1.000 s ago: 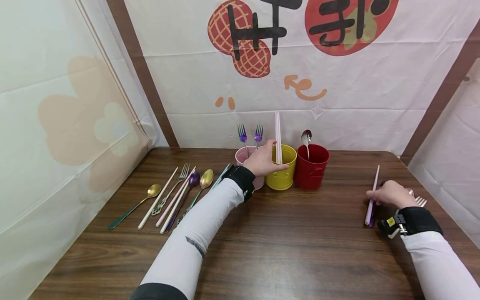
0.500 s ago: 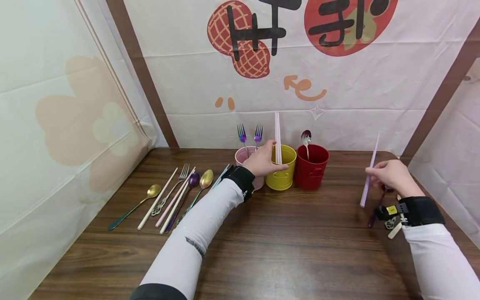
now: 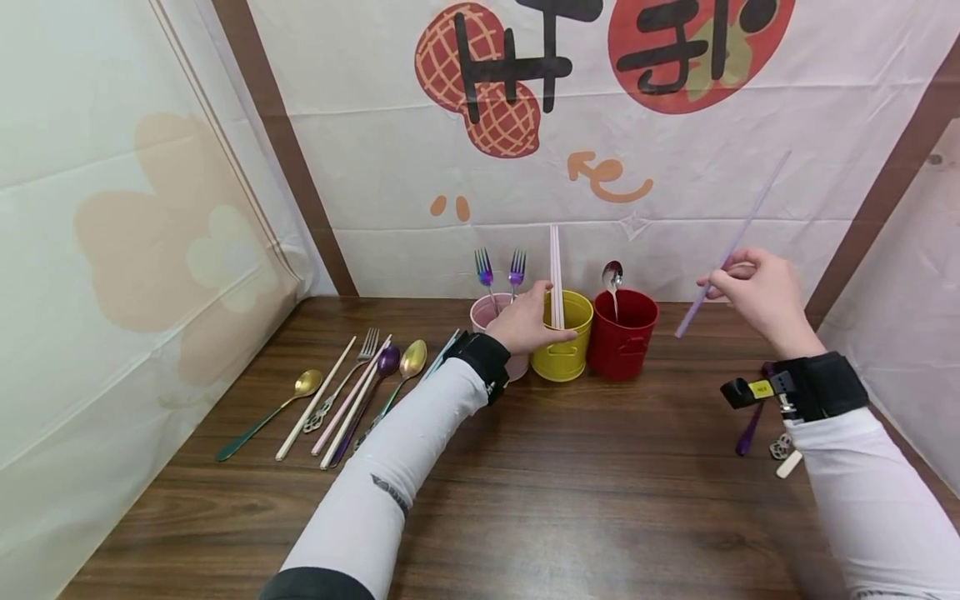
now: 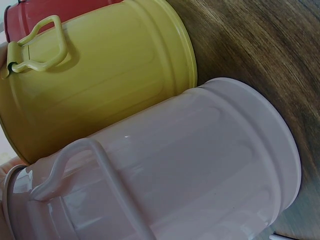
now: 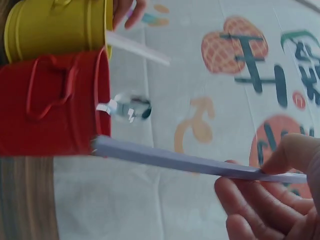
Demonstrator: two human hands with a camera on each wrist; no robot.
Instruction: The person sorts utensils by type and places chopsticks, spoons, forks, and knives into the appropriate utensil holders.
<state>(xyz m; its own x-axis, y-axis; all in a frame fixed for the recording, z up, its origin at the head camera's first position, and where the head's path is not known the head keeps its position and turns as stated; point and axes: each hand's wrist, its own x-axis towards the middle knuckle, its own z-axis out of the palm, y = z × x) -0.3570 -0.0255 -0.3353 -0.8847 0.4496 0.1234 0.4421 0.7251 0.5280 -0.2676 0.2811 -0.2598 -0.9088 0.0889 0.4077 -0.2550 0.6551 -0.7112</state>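
Note:
My right hand (image 3: 768, 292) pinches a lilac chopstick (image 3: 727, 258) between thumb and fingers, raised and slanted, its lower end right of the red bucket (image 3: 624, 337). In the right wrist view the chopstick (image 5: 165, 157) overlaps the red bucket's rim. A silver spoon stands in that bucket. My left hand (image 3: 525, 319) reaches over the pink bucket (image 3: 480, 312) and rests at the rim of the yellow bucket (image 3: 562, 362), thumb stretched along its front. Pale pink chopsticks (image 3: 556, 267) stand in the yellow bucket. Two iridescent forks (image 3: 517, 267) stand in the pink one.
To the left lie a gold spoon (image 3: 306, 382) with a green handle, a silver fork (image 3: 367, 343), a purple spoon (image 3: 387, 360) and several chopsticks. Under the right wrist show a purple handle (image 3: 748, 433), an ornate silver handle (image 3: 780, 447) and a pale stick end (image 3: 789, 464).
My right hand has lifted the lilac chopstick off the table and carried it up and left toward the red bucket, tilting it. My left hand stays put.

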